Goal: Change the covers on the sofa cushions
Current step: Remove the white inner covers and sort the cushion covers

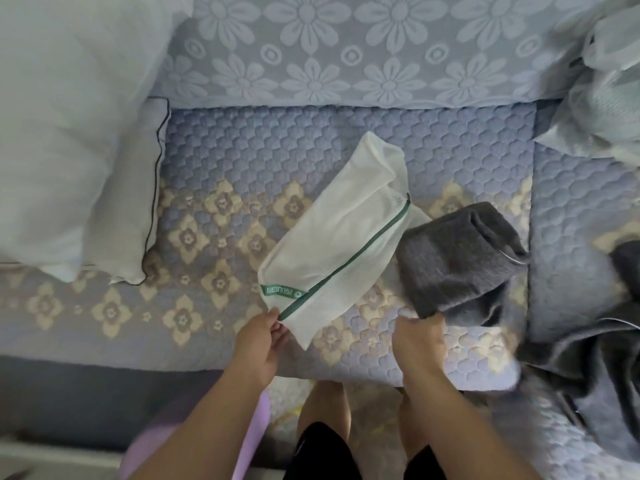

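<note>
A white mesh bag point(341, 237) with a green zipper and a green label lies slantwise on the sofa seat point(221, 168). My left hand point(265, 344) pinches its near corner, at the end of the zipper. A folded dark grey cushion cover point(457, 261) sits partly out of the bag's right side, and my right hand point(419, 339) grips its lower edge. Two bare pale cushions lean at the left: a large one point(59, 133) and a smaller one with dark piping point(138, 188).
The seat and backrest point(346, 46) wear blue quilted and flower-patterned throws. Crumpled dark grey fabric point(588, 382) lies at the right front of the seat. Pale bundled fabric point(609, 88) is heaped at the top right. My knees are at the seat's front edge.
</note>
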Demonstrator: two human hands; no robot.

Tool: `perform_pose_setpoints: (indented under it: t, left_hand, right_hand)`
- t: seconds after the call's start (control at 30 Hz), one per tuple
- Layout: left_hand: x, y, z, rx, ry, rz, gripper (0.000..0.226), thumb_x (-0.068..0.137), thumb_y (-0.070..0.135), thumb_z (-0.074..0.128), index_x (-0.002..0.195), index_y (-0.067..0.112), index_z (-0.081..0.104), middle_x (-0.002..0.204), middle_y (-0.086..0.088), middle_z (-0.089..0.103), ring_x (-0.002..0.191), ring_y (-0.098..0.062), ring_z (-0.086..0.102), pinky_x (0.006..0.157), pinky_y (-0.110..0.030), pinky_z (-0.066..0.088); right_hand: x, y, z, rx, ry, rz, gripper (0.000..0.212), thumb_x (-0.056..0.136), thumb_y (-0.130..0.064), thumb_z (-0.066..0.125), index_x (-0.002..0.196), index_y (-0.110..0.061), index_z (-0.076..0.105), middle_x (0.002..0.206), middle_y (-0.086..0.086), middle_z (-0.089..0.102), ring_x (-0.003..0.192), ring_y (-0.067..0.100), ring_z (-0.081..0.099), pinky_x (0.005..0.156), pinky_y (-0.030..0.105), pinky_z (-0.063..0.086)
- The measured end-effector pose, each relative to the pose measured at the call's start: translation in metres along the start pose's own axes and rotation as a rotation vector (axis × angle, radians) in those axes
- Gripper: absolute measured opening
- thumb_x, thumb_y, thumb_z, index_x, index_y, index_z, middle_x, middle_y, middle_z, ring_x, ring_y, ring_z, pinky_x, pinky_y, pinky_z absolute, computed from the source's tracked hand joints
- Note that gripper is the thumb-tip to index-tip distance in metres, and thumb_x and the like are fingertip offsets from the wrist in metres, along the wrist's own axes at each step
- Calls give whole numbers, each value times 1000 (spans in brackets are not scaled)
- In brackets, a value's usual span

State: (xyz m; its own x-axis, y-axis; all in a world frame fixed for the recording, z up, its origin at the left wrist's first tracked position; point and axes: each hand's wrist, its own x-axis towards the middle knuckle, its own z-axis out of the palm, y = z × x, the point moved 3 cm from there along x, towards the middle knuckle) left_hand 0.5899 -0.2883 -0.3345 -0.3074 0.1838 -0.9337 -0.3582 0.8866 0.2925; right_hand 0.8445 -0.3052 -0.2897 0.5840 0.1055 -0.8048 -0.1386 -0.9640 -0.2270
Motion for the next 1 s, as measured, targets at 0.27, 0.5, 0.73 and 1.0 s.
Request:
perform_pose_setpoints:
  t: [0.27,0.5,0.73,1.0]
  left_hand:
    - [-21,16,-16,109,175,274,13,103,24,55,100,11,59,103,-18,71,91,-32,69,86,-50,56]
    - [10,66,-81,415,586,388,33,100,29,58,119,3,62,114,-15,65,105,-35,60,95,-42,44]
    - [9,81,-66,815,511,479,42,91,9,61,132,7,52,130,-26,49,111,-44,52,99,-49,45]
    - [-53,50,59,728,-97,683,19,100,9,53,99,24,66,101,11,66,92,5,60,74,-6,42]
  right_hand:
    - [-40,-55,23,-8,-17,-479,32,93,-8,51,122,-23,53,123,-1,52,96,13,57,80,35,52]
    - [55,-130,36,-494,-82,-660,47,87,-11,55,133,-19,51,134,6,51,118,29,51,94,42,48]
    - [51,-127,78,-555,-31,-785,55,90,-27,69,136,-13,41,133,12,48,122,34,48,104,46,43]
    - [57,-122,96,-699,-227,-794,51,97,-30,58,144,-19,42,134,7,48,126,32,43,104,43,42]
